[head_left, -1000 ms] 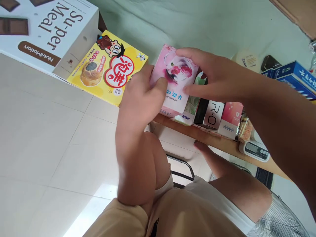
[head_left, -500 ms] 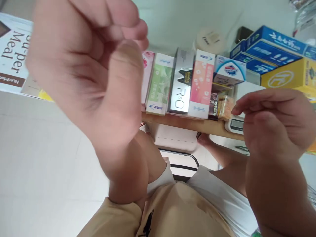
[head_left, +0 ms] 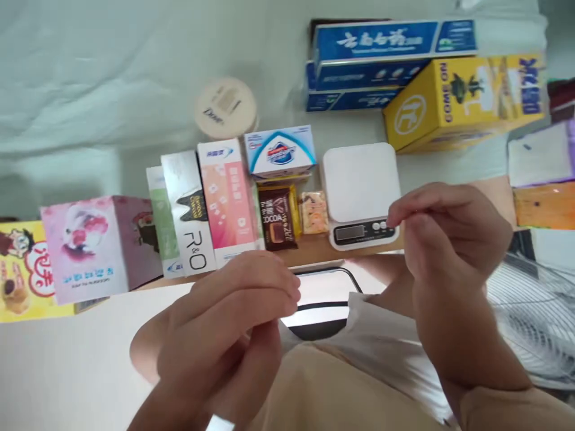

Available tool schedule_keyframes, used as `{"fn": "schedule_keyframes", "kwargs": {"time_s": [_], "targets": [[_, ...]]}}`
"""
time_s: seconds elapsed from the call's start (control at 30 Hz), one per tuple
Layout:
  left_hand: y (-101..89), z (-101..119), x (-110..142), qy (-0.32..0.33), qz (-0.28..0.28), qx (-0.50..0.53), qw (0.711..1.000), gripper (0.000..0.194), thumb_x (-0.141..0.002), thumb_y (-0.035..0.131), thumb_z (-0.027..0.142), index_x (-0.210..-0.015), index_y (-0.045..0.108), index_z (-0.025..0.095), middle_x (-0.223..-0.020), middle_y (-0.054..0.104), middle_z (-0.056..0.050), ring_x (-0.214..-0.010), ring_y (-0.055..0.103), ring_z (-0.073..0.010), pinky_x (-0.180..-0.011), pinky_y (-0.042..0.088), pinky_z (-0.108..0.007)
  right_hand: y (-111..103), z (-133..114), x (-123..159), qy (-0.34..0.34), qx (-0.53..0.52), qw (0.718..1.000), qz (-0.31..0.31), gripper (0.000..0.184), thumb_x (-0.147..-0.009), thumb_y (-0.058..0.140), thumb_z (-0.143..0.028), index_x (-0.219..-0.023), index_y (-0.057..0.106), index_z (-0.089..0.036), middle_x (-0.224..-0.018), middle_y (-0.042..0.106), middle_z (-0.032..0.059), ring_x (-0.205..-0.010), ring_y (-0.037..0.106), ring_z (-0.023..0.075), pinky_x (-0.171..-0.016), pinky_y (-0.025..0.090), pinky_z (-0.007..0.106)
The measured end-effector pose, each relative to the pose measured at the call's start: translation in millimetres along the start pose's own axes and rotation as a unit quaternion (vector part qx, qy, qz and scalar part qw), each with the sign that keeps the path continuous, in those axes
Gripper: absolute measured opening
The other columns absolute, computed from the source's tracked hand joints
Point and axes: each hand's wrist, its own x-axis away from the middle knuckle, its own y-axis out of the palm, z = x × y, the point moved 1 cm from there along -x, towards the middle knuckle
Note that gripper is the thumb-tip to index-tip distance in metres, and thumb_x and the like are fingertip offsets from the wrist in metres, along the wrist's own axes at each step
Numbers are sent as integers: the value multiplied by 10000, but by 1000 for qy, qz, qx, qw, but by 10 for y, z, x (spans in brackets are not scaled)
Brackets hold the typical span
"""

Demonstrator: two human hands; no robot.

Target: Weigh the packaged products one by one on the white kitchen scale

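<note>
My left hand (head_left: 229,335) is in front of the table edge, below the pink box (head_left: 227,203). Its fingers are bent together with the thumb tucked under them, and nothing shows in them. On the right, my right hand (head_left: 453,239) has thumb and fingers drawn together, with no object visible between them. Its fingertips are at the button end of a white digital kitchen scale (head_left: 362,182); I cannot tell whether they touch it. Left of the scale are a wrapped nut snack (head_left: 314,212), a brown cocoa packet (head_left: 277,218) and a white-and-blue soap box (head_left: 281,152).
A silver box (head_left: 188,209), a green box (head_left: 164,221), a pink-purple carton (head_left: 90,245) and a yellow packet (head_left: 22,269) line the edge leftward. Behind are a round Dove tub (head_left: 227,108), blue toothpaste boxes (head_left: 390,45) and a yellow carton (head_left: 467,99). A fan (head_left: 534,317) stands lower right.
My view has swung to the right, bringing the whole scale into sight. My left hand has come down from high over the boxes to below the table edge. My right hand stays near the scale.
</note>
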Motion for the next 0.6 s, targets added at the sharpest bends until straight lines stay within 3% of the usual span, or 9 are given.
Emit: {"fn": "schedule_keyframes", "kwargs": {"time_s": [0.13,0.2,0.3,0.37,0.43,0.53,0.6], "targets": [[405,110,-270,56,-52,52,996,319,-786,566,-12,-962,663,235,-820,729,-48,-738,750,-206,-659,697,-368,-302,79,-112,-6,-24,997,76,77,-893,735,-298,-949,776,-332,-731,706,-23,-624,656,171,-531,538,326],[768,95,-317,85,-68,84,991,322,-770,563,-12,-973,658,220,-819,733,-59,-732,740,-201,-649,670,-345,-494,182,-111,-20,-27,987,156,51,-879,702,-263,-887,744,-291,-682,662,-33,-596,629,145,-536,514,298],[1501,87,-383,91,-94,133,982,286,-771,540,-1,-925,638,220,-803,743,-34,-719,727,-169,-649,618,-296,-903,390,-38,-70,-33,945,318,80,-798,602,-205,-796,672,-243,-619,556,-43,-531,548,106,-500,442,256],[2061,129,-462,45,-128,160,978,218,-809,529,29,-857,616,223,-782,741,-4,-711,715,-144,-653,587,-268,-1284,563,41,-79,-13,911,405,58,-748,569,-195,-745,613,-233,-611,493,-46,-523,510,89,-504,422,237],[2620,196,-573,-17,-172,197,965,158,-846,524,85,-830,599,223,-820,746,-8,-780,724,-151,-722,594,-281,-1718,765,108,-29,24,900,434,32,-764,583,-208,-752,566,-233,-668,494,-38,-578,541,92,-530,455,230],[3360,270,-782,-127,-210,215,945,58,-884,568,185,-906,598,230,-1008,751,-48,-993,730,-198,-929,600,-359,-2307,1099,135,98,50,913,394,88,-838,620,-298,-887,558,-258,-884,578,-6,-756,662,145,-560,558,269],[3746,287,-930,-189,-207,202,939,90,-904,605,231,-993,587,234,-1180,722,-83,-1164,701,-234,-1048,573,-407,-2577,1305,104,139,50,911,384,146,-856,618,-331,-976,560,-271,-1009,592,11,-878,702,174,-604,610,301]]}}
